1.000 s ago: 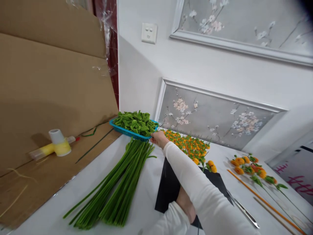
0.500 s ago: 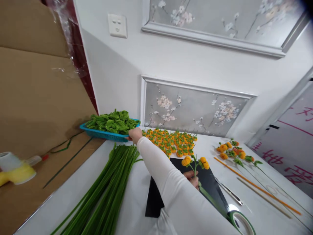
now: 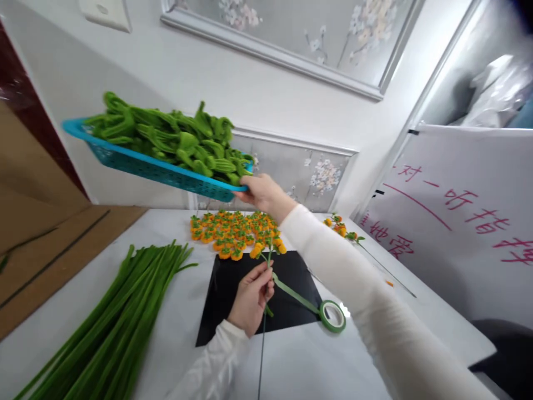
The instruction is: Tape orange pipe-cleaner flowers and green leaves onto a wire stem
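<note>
My right hand (image 3: pixel 262 194) grips the corner of a blue plastic basket (image 3: pixel 162 176), lifted above the table and tilted. Fuzzy green leaf pieces (image 3: pixel 175 139) are heaped in it. Below, my left hand (image 3: pixel 252 297) pinches the stem of an orange flower sprig (image 3: pixel 270 256) over a black mat (image 3: pixel 225 278). A thin wire stem runs down from the fingers. From the stem a strip of green tape stretches to its roll (image 3: pixel 332 316), which rests at the mat's right edge.
Rows of small orange flowers (image 3: pixel 233 230) stand behind the mat. Long green fuzzy stems (image 3: pixel 116 322) lie at the left, beside cardboard (image 3: pixel 70 244). Finished-looking flower sprigs (image 3: pixel 343 228) lie at the back right, near a white board with red writing (image 3: pixel 449 222).
My right hand has raised the basket off the table and brought it rightward and closer. My left hand, earlier mostly behind the right arm, now shows fully. The view has turned right.
</note>
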Demonstrator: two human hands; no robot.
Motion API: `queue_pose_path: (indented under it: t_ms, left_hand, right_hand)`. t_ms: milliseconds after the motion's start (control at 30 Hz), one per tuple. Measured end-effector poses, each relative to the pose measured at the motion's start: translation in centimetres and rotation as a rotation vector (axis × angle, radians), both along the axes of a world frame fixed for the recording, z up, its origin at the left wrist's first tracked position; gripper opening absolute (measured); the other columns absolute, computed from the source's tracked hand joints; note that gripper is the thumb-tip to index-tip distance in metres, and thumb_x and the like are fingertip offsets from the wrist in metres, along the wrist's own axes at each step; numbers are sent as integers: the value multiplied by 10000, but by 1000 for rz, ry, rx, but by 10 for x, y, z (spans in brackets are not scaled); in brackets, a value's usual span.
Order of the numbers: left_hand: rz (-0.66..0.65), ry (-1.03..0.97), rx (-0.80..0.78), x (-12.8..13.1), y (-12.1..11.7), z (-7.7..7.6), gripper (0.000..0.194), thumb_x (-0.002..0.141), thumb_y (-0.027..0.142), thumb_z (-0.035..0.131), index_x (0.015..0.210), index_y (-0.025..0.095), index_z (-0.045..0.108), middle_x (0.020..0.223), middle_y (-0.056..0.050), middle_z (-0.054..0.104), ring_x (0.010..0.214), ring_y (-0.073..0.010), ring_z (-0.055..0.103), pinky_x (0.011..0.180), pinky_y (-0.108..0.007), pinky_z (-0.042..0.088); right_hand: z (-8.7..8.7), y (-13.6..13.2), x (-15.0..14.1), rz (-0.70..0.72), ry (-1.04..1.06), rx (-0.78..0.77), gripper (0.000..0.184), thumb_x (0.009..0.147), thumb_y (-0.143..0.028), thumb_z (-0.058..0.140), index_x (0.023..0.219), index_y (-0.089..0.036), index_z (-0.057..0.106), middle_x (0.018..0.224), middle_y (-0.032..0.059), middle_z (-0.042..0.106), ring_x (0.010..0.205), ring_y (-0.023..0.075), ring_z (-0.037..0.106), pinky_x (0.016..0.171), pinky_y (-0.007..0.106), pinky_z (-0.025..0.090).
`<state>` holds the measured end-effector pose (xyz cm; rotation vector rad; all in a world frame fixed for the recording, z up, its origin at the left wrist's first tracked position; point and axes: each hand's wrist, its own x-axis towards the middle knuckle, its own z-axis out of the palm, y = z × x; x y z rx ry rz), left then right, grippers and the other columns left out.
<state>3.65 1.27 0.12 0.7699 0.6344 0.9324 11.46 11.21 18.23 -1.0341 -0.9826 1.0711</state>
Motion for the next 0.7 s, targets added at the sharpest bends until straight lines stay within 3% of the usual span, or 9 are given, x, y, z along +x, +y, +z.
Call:
queue_pose_path:
  t_ms: [67, 167, 300, 500, 700]
  left_hand:
    - [22, -59, -29, -1, 2, 6, 175, 772, 100, 658, 938, 154, 678, 609, 30, 561, 514, -46, 539, 477, -125, 466]
    - [42, -107, -50, -2, 3, 13, 192, 740, 56, 665, 911, 135, 701, 600, 22, 572, 498, -45, 544, 456, -118, 473]
    - [54, -113, -58, -1, 4, 17, 198, 749, 4, 619, 896, 100, 711, 580, 8, 575, 468, -50, 543, 425, -121, 477]
    - [6, -79, -60, 1, 6, 18, 217, 788, -6, 566, 916, 78, 720, 541, 3, 541, 454, -64, 533, 413, -133, 481]
    - [13, -12, -43, 3, 9, 16, 185, 778, -26, 563, 787, 74, 719, 587, -22, 568, 479, -71, 548, 418, -133, 488]
  right_hand:
    - [-1, -38, 51, -102, -28, -34, 175, 813, 2, 517, 701, -130, 500, 486, -65, 435, 409, 56, 497, 442, 168, 504]
    - [-13, -91, 120, -245, -69, -106, 193, 784, 9, 530, 663, -136, 491, 445, -58, 443, 365, 72, 501, 370, 154, 476]
    - [-35, -144, 187, -402, -83, -212, 205, 750, 7, 566, 629, -138, 487, 406, -55, 436, 339, 95, 518, 335, 156, 477]
    - [-65, -210, 238, -582, -64, -268, 166, 743, -34, 605, 632, -130, 527, 455, -28, 501, 351, 75, 511, 363, 138, 496]
    - [-89, -286, 251, -722, -55, -310, 140, 730, -67, 615, 625, -132, 548, 448, -18, 517, 342, 75, 503, 344, 135, 471]
